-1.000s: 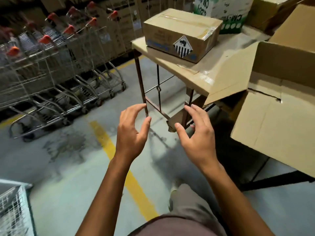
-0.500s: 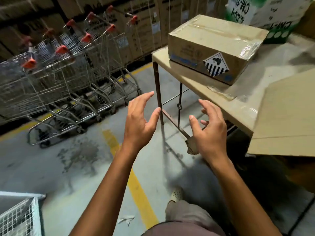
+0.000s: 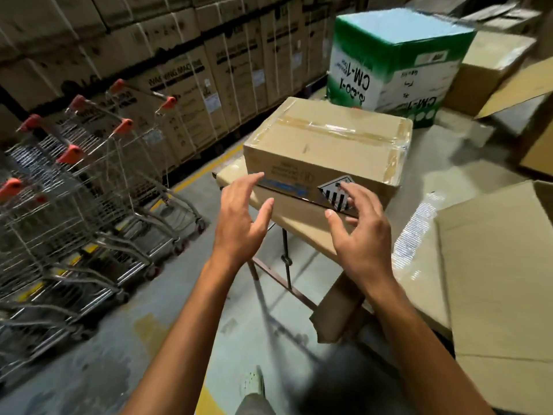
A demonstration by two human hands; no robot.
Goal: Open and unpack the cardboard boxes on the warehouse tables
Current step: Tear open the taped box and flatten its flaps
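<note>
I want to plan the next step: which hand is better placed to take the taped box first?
Probably the right hand: its fingers already overlap the taped box at the diamond label. The left hand hovers open at the box's left corner.

We hold our left hand (image 3: 241, 212) and right hand (image 3: 357, 226), fingers spread, empty, before a taped brown cardboard box (image 3: 326, 145) at the table (image 3: 302, 232) corner; steel shopping carts (image 3: 77, 205) stand left.
</note>
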